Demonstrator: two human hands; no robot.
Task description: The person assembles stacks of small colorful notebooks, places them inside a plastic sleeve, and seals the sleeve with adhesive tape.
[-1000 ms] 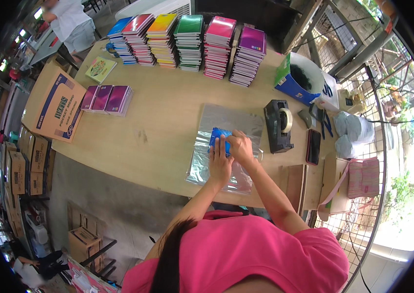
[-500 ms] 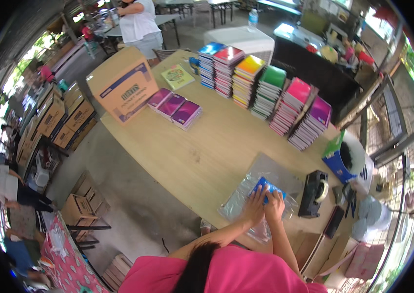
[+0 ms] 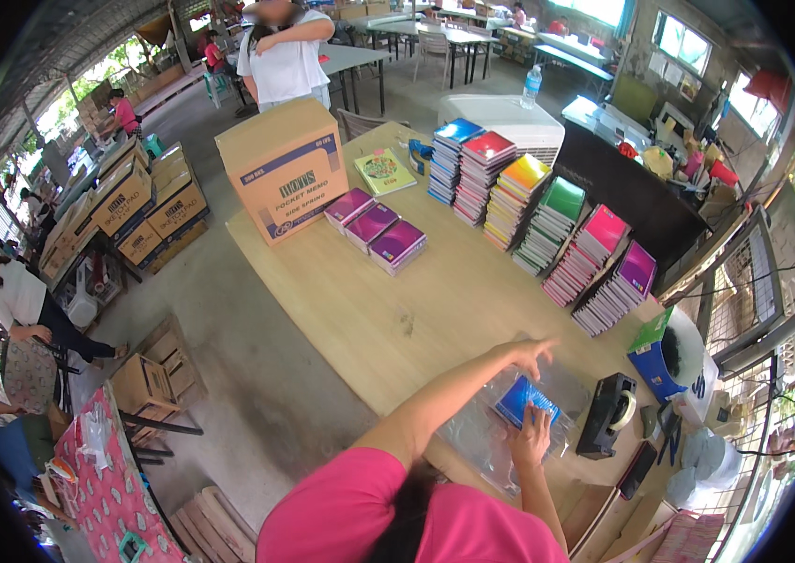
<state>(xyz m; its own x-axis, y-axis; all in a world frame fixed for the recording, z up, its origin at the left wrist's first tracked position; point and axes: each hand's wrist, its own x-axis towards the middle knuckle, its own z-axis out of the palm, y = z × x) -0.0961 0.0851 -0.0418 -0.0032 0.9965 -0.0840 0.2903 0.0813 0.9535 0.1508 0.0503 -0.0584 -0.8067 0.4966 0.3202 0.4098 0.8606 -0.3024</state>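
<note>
A blue notebook (image 3: 515, 401) lies on clear plastic film (image 3: 470, 422) near the table's front edge. My right hand (image 3: 532, 433) holds it at its near right side, fingers bent onto the cover. Beyond it, my left hand (image 3: 530, 356) reaches out above the table with fingers apart and nothing in them. Whether the blue notebook is one or a small pile I cannot tell. A black tape dispenser (image 3: 606, 418) with a roll of tape stands just to the right.
Notebook stacks in several colours, among them a green stack (image 3: 547, 225), line the far right edge. Purple notebooks (image 3: 372, 225) lie by a cardboard box (image 3: 289, 174). A blue box (image 3: 657, 361) and a phone (image 3: 637, 470) are at right. A person (image 3: 287, 56) stands beyond the table.
My left hand has come off the blue notebook and moved forward over the table. My right hand stays on the notebook. The whole view has shifted, and the person beyond has raised an arm.
</note>
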